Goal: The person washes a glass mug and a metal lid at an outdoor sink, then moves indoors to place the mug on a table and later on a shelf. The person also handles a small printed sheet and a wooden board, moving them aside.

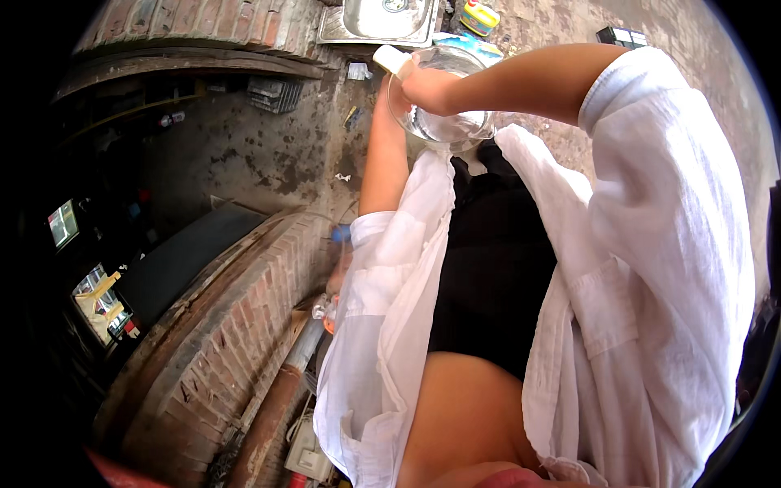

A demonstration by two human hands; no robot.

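Note:
A round, clear glass-like container (464, 122) is held out in front of my body, tilted, with its wall see-through. My right hand (431, 88) reaches across from the right and lies within its outline. Its fingers look curled, and anything in them is hidden. A white, blunt-ended piece (392, 59) sticks out at the container's upper left; it may be a handle, but I cannot tell. My left hand (388, 88) is at the container's left side by this white piece, gripping there, mostly covered by the container and my right hand.
A steel sink (386, 18) lies beyond my hands. Right of it stand a yellow bottle with a red cap (480, 16) and a blue packet (472, 45). A curved brick wall (236, 342) and a pipe (268, 415) run along the left. A black box (622, 37) sits far right.

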